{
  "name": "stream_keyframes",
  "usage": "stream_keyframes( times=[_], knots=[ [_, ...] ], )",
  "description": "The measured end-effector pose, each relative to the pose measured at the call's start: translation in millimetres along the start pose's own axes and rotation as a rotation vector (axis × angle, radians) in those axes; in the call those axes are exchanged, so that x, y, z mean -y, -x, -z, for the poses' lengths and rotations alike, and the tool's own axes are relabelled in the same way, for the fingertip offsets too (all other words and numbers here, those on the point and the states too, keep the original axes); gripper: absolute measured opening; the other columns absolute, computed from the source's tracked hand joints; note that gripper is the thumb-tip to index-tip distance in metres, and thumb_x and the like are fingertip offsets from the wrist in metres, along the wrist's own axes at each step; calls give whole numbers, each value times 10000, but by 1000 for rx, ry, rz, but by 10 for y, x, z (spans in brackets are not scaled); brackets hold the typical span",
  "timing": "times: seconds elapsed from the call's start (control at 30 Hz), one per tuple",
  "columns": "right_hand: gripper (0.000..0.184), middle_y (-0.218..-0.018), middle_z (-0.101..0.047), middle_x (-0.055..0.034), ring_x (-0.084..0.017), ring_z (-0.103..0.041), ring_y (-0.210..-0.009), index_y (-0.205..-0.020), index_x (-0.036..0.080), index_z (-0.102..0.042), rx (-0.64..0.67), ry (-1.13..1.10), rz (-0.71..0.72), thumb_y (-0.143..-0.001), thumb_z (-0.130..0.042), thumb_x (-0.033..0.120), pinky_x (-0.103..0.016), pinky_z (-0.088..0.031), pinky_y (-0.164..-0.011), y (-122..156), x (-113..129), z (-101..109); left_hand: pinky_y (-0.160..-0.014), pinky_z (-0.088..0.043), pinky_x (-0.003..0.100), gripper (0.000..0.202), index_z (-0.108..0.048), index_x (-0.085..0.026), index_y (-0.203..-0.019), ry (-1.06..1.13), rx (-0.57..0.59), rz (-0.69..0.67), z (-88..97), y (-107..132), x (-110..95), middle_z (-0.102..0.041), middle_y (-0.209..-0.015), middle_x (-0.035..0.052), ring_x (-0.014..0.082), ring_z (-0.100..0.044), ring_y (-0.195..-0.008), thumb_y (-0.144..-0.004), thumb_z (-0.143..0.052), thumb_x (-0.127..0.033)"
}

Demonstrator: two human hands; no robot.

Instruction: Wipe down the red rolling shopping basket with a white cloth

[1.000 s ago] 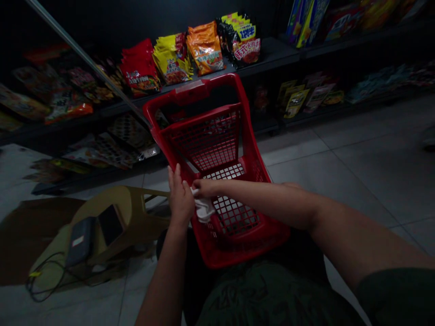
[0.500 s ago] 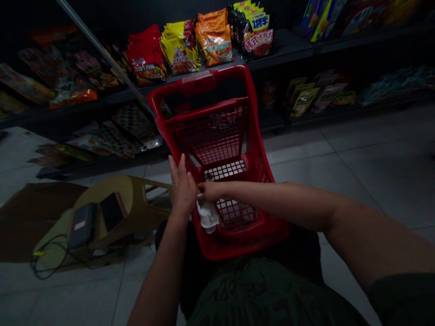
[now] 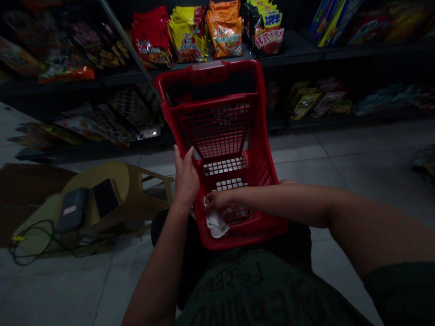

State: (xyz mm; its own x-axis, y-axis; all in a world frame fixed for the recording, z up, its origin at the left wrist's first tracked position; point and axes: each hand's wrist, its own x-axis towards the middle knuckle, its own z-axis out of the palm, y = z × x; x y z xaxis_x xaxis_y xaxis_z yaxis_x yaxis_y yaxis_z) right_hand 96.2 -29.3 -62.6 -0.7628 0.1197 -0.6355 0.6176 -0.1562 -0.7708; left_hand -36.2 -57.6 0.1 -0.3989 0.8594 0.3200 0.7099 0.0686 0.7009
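A red plastic shopping basket (image 3: 267,145) with grid walls and a hinged grid flap stands in front of my body. My left hand (image 3: 186,180) lies against the basket's left rim, fingers stretched out and apart. Inside the basket, my right hand (image 3: 217,199) reaches across to the left wall with its fingers closed on a white cloth (image 3: 217,224). The cloth hangs crumpled below my fingers, near the basket's front left corner. My right forearm hides part of the basket's grid floor.
Shelves (image 3: 299,50) behind the basket carry red, yellow, orange and black noodle packets (image 3: 226,34). To the left, a tan stool (image 3: 125,181) holds two dark flat devices (image 3: 73,210) and a black cable (image 3: 50,244). A thin metal pole (image 3: 129,45) slants down to the basket.
My right hand and the cloth have moved slightly right and down, a little away from my left hand. My left hand's fingers have spread. The whole view has shifted slightly.
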Motion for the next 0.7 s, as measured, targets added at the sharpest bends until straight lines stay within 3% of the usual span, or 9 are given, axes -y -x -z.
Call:
stream_keyframes(
  times=[0.13,0.23,0.3,0.47,0.57,0.63,0.7],
  knots=[
    [136,-617,-539,68,-85,-527,-494,-846,195,-488,-54,-436,129,-804,-616,174,-178,-442,-464,34,116,70,-1255,-208,461,569,-475,-266,-1422,48,-17,20,-23,16,-29,-55,-1694,20,225,-131,-1545,-915,-361,-34],
    [184,-679,-551,64,-82,-524,-529,-890,204,-484,-84,-490,223,-784,-633,221,-180,-437,-489,23,111,134,-1256,-209,460,568,-487,-279,-1406,76,-23,4,-49,24,-41,-53,-1694,-6,217,-129,-1546,-913,-359,-29],
    [178,-694,-536,70,-71,-501,-544,-868,204,-471,-44,-286,246,-779,-625,192,-176,-425,-510,4,39,160,-1256,-209,462,567,-490,-271,-1402,71,-19,2,-61,25,-41,-42,-1695,-3,220,-123,-1546,-908,-362,-23],
    [115,-694,-566,26,-100,-495,-622,-754,162,-539,-38,725,169,-775,-645,123,-206,-416,-576,-67,-148,170,-1254,-211,477,583,-491,-284,-1397,67,-13,6,-57,40,-74,-26,-1695,-22,221,-106,-1548,-896,-369,-11],
    [22,-937,-645,-70,-161,-564,-784,-812,142,-628,-93,871,190,-805,-649,143,-255,-452,-678,-78,-125,225,-1254,-212,473,615,-506,-258,-1389,50,3,32,-37,57,-121,-13,-1696,-4,228,-104,-1548,-857,-375,21],
    [135,-1172,-603,-113,-191,-583,-933,-991,159,-658,-197,957,273,-902,-576,219,-284,-477,-768,-68,-69,327,-1249,-232,474,623,-521,-239,-1379,42,17,60,-21,66,-147,3,-1695,13,242,-117,-1546,-834,-387,31],
    [223,-1281,-552,-135,-213,-576,-1057,-1124,174,-642,-346,1084,301,-961,-524,272,-309,-490,-847,-57,-18,477,-1244,-250,474,626,-528,-230,-1376,39,27,73,-5,72,-160,16,-1695,23,255,-134,-1543,-823,-398,31]
  ],
)
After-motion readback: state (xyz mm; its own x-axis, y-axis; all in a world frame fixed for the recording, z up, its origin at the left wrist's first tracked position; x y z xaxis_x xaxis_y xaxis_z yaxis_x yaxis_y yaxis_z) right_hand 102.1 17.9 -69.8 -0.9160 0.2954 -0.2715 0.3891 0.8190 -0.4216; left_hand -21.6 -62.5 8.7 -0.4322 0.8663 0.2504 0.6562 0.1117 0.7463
